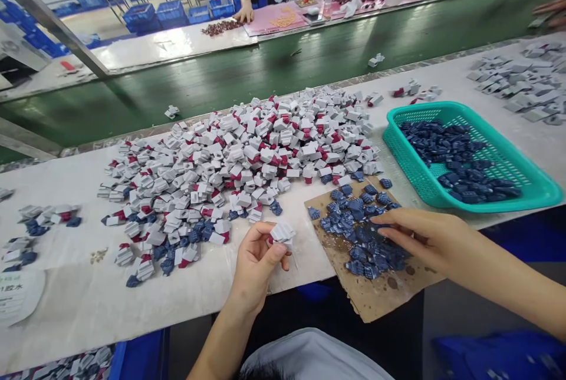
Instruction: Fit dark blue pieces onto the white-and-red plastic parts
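Note:
My left hand [260,259] is closed on a small grey-white plastic part [283,232], held just above the table's near edge. My right hand [420,237] lies over a heap of dark blue plastic parts [358,230] on a brown cardboard sheet [375,297]. Its fingers are curled and the fingertips pinch at one blue piece; the grip itself is hard to make out. A wide pile of grey-white and red parts [247,156] spreads across the white table behind both hands.
A teal mesh basket [537,188] with blue parts stands at the right. More grey parts [517,82] lie at the far right. Beyond runs a green conveyor belt [265,73], where another person's hand [244,13] rests on a pink mat. Small part clusters [44,218] sit at left.

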`<state>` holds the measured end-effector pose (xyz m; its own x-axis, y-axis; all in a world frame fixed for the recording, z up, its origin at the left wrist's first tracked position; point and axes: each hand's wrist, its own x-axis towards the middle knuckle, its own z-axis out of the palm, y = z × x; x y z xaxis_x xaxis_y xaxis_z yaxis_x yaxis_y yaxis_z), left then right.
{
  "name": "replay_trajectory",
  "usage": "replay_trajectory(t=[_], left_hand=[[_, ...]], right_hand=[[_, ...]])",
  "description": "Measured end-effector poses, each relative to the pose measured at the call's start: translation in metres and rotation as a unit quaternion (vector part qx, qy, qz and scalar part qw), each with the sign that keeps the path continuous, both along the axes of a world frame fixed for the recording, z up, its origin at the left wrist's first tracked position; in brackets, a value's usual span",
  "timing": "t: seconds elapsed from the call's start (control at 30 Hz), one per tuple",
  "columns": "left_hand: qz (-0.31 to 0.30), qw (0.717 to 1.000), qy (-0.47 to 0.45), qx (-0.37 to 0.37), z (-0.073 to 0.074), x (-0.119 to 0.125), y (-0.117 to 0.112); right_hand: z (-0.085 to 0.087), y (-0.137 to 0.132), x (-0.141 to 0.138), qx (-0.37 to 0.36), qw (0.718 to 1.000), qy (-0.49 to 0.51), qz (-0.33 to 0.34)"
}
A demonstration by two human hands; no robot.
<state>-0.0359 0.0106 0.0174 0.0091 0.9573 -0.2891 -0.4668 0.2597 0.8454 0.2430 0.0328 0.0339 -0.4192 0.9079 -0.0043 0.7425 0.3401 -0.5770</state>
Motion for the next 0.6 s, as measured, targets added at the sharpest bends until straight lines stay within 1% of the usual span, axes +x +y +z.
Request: replay_trajectory(t=[0.13,0.27,0.33,0.4,0.47,0.6], left_hand=[[-0.010,1.000,0.010,0.002,-0.001,0.000,0.000],[-0.014,1.000,0.015,0.008,-0.004,-0.001,-0.001],[-0.018,1.000,0.014,0.014,-0.005,-0.002,-0.001],[-0.024,0.999,0.013,0.017,-0.006,-0.002,-0.002],[-0.027,0.999,0.016,0.014,-0.007,-0.002,-0.002],[-0.014,1.000,0.018,0.002,-0.006,0.000,-0.002]], right_hand=[[0.000,-0.006,-0.001,-0.013,0.998,-0.059,0.022],[-0.004,-0.015,-0.004,0.031,0.992,-0.118,0.039],[-0.004,-0.016,-0.005,0.039,0.986,-0.156,0.048],[-0.001,-0.014,-0.007,0.021,0.980,-0.187,0.065],[0.002,-0.010,-0.009,0.020,0.977,-0.198,0.082],[0.002,-0.002,-0.012,0.064,0.969,-0.214,0.104]])
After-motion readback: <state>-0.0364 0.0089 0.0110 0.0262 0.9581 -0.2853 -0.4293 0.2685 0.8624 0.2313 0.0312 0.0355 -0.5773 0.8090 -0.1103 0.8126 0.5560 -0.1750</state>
